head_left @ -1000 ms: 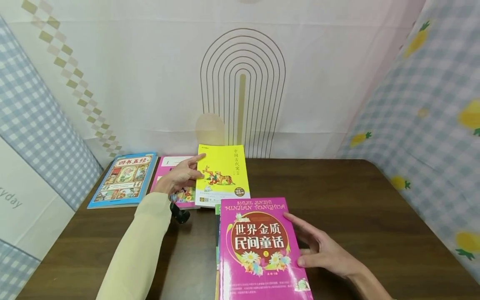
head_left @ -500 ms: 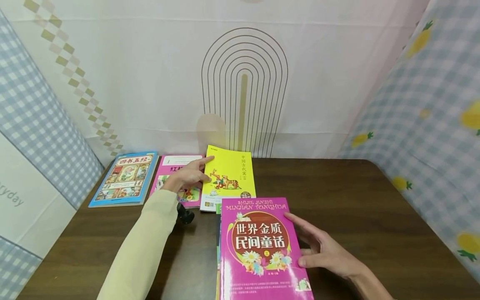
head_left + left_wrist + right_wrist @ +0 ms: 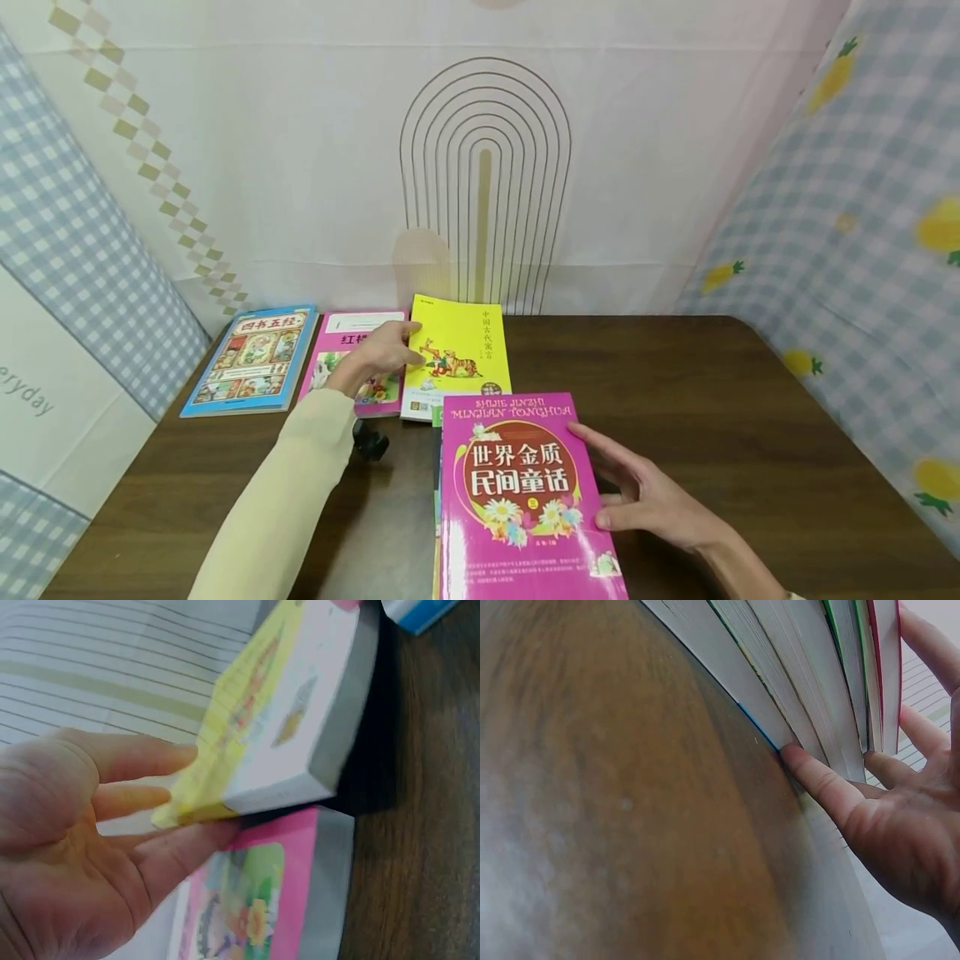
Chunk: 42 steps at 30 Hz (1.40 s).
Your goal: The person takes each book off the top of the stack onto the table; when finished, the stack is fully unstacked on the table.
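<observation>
The view from my right wrist shows what the head view hides: the page edges of a stack of books [image 3: 802, 667], with the straight, spread fingers of my right hand [image 3: 660, 504] along them. Only the head view gives the front of the magenta book [image 3: 528, 500] on top. The view from my left wrist shows the yellow book [image 3: 456, 354] in thickness, its pages pale and slightly blurred.

A second ago the yellow book overlapped the pink book [image 3: 382, 392]; now it lies farther right on the tabletop [image 3: 637, 392], just beside it.

The yellow book sits directly right of the fingers of my left hand [image 3: 375, 350], which are held wide and touch its left edge. The pink book is partly beneath those fingers, the blue book [image 3: 253, 360] well to their left. The magenta book lies left of my right fingers, touching them.
</observation>
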{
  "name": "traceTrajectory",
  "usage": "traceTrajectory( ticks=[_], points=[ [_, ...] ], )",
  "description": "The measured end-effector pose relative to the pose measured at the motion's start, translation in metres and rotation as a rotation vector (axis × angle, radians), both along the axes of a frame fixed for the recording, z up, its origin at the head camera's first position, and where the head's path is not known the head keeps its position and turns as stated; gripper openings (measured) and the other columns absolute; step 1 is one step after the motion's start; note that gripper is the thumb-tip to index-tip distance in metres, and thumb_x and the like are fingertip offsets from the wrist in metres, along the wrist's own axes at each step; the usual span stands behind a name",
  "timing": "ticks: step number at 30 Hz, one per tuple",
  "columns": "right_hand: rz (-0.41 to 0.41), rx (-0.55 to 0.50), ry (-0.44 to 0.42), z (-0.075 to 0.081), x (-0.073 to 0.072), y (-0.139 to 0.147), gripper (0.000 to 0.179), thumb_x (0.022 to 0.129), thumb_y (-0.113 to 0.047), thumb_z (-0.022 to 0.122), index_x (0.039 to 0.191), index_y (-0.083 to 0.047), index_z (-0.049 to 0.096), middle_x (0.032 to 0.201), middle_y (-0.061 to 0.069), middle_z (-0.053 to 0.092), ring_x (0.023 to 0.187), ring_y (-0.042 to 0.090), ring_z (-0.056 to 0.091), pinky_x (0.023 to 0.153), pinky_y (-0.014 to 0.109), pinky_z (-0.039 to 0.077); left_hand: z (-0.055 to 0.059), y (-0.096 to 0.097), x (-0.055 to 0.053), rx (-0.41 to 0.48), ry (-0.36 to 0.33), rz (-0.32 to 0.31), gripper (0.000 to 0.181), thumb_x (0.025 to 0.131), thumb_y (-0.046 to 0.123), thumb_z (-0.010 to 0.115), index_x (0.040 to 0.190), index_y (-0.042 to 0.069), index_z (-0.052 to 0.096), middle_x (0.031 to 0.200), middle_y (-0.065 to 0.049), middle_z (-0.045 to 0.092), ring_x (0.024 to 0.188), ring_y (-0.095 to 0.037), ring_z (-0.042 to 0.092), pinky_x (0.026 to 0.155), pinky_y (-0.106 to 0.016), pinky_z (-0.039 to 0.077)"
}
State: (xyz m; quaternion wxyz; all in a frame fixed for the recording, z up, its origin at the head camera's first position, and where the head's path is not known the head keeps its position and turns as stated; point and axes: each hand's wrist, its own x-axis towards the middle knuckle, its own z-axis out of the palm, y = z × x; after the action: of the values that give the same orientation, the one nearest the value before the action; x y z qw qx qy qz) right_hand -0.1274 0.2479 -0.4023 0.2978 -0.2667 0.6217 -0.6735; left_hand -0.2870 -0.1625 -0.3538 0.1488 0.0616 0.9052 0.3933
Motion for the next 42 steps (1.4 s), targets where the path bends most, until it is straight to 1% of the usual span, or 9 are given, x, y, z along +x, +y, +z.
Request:
traceTrajectory(
  ticks=[7,13,17,21,29,31,34,38,42],
  points=[
    [-0.004,0.024,-0.001,0.003,0.0,-0.002,0.085,0.103,-0.013,0.065,0.172,-0.022,0.015,0.172,0.028,0.005,0.147,0.037,0.044,0.102,0.058,0.057,0.013,-0.003,0.022,-0.034,0.006,0.007,0.064,0.104,0.011,0.062,0.162,0.001,0.039,0.163,-0.03,0.041,0.145,-0.04,0.05,0.097,-0.039,0.058],
    [-0.03,0.052,-0.001,0.004,0.0,-0.001,0.085,0.102,-0.014,0.066,0.171,-0.022,0.017,0.172,0.028,0.008,0.148,0.04,0.042,0.101,0.056,0.058,0.019,-0.004,0.039,0.019,0.008,0.074,0.056,0.106,0.012,0.055,0.161,0.005,0.043,0.155,-0.027,0.053,0.101,-0.031,0.067,0.066,-0.027,0.051],
    [-0.033,0.063,0.001,0.005,0.0,-0.001,0.085,0.102,-0.015,0.066,0.171,-0.023,0.017,0.172,0.029,0.008,0.147,0.041,0.043,0.101,0.056,0.058,0.013,-0.006,0.053,-0.008,0.023,0.085,0.053,0.107,0.012,0.056,0.159,0.005,0.047,0.144,-0.027,0.062,0.067,-0.019,0.055,0.056,-0.025,0.043],
    [-0.035,0.074,0.015,0.005,0.0,0.0,0.086,0.102,-0.016,0.067,0.171,-0.022,0.017,0.171,0.028,0.009,0.147,0.041,0.042,0.101,0.055,0.059,0.004,-0.002,0.065,-0.055,0.084,0.057,0.048,0.106,0.011,0.058,0.153,0.004,0.055,0.136,-0.025,0.068,0.054,-0.013,0.043,0.05,-0.023,0.035],
    [-0.024,0.064,0.018,0.004,0.0,-0.002,0.085,0.102,-0.013,0.066,0.171,-0.022,0.017,0.172,0.027,0.009,0.145,0.036,0.046,0.101,0.054,0.059,-0.011,0.006,0.091,-0.074,0.284,0.007,0.045,0.104,0.01,0.057,0.148,0.005,0.061,0.138,-0.02,0.07,0.065,-0.017,0.056,0.061,-0.031,0.049],
    [-0.017,0.053,0.018,0.004,0.0,-0.003,0.085,0.102,-0.012,0.066,0.171,-0.022,0.017,0.172,0.027,0.01,0.144,0.035,0.047,0.101,0.055,0.059,-0.015,0.009,0.102,-0.05,0.292,-0.003,0.043,0.105,0.013,0.058,0.147,0.005,0.062,0.131,-0.017,0.073,0.065,-0.019,0.057,0.063,-0.033,0.051],
    [-0.01,0.042,0.025,0.005,-0.001,-0.003,0.086,0.102,-0.011,0.066,0.171,-0.021,0.016,0.171,0.028,0.011,0.144,0.035,0.048,0.099,0.057,0.059,-0.02,0.015,0.12,0.006,0.288,-0.007,0.042,0.107,0.017,0.059,0.148,0.006,0.061,0.129,-0.015,0.074,0.093,-0.023,0.071,0.08,-0.038,0.059],
    [-0.019,0.057,0.037,0.007,-0.001,-0.002,0.085,0.102,-0.011,0.066,0.171,-0.021,0.017,0.171,0.029,0.009,0.142,0.038,0.049,0.098,0.057,0.059,-0.026,0.024,0.143,0.101,0.295,0.02,0.047,0.107,0.018,0.061,0.153,0.008,0.056,0.138,-0.018,0.07,0.116,-0.027,0.072,0.096,-0.045,0.06],
    [-0.041,0.084,0.063,0.008,0.002,-0.001,0.085,0.102,-0.011,0.066,0.171,-0.02,0.017,0.171,0.028,0.006,0.142,0.04,0.049,0.097,0.055,0.06,-0.029,0.032,0.164,0.203,0.254,0.016,0.058,0.109,0.016,0.059,0.163,0.011,0.041,0.145,-0.022,0.062,0.101,-0.023,0.074,0.086,-0.037,0.062]
  ],
)
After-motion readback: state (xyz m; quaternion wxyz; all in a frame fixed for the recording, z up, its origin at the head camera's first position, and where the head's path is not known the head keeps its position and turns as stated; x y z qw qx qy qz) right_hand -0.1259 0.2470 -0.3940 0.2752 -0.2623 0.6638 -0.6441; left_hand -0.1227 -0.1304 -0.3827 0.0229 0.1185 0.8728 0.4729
